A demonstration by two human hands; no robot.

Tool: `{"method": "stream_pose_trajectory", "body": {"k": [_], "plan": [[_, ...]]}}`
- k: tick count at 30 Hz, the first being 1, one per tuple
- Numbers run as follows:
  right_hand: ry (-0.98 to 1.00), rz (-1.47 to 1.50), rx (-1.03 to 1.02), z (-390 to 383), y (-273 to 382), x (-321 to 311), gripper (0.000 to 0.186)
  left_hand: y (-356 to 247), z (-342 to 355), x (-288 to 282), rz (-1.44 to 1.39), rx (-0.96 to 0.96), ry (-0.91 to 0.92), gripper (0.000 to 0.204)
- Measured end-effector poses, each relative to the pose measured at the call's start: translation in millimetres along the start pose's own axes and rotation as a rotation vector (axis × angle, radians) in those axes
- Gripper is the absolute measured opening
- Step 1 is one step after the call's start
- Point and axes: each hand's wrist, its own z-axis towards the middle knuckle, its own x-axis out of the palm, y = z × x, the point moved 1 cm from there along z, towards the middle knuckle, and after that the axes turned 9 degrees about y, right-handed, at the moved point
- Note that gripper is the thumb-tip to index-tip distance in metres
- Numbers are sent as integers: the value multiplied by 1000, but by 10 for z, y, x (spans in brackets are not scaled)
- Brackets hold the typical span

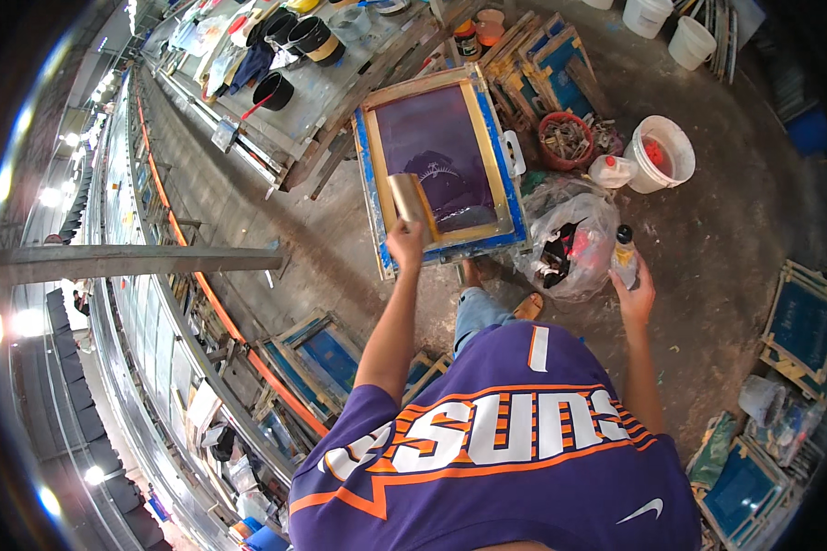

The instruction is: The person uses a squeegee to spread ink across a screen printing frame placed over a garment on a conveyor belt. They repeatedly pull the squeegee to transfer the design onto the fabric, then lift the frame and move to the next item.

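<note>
My left hand is closed round a shiny tan roll that looks like brown packing tape. It is held over the near left corner of a screen printing frame. Blue and tan strips border the frame, and its purple mesh carries a pale design with a darker patch around it. Off to the right, my right hand grips a small clear bottle with a black cap and a yellowish band. The bottle is upright, apart from the frame, beside a plastic bag.
The clear plastic bag holds rubbish on the floor. Behind it stand a white bucket, a white jug and a red basket of scraps. More frames lean behind. Black tubs stand on the table at upper left.
</note>
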Motion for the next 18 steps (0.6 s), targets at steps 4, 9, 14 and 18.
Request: {"method": "stream_pose_trajectory", "body": {"k": [4,9,14,18], "plan": [[20,4,38,-184,-15,-76,59,-313,-105,-414,-6,-9,-78,27],[142,-105,-105,76,266,53,61,-572,-245,223,-55,72,3,31],[283,-197,-295,488,788,152,61,-1226,-305,834,-274,36,54,31],[413,-291,-383,792,980,289,61,-1061,-422,1009,-302,93,174,32]]}}
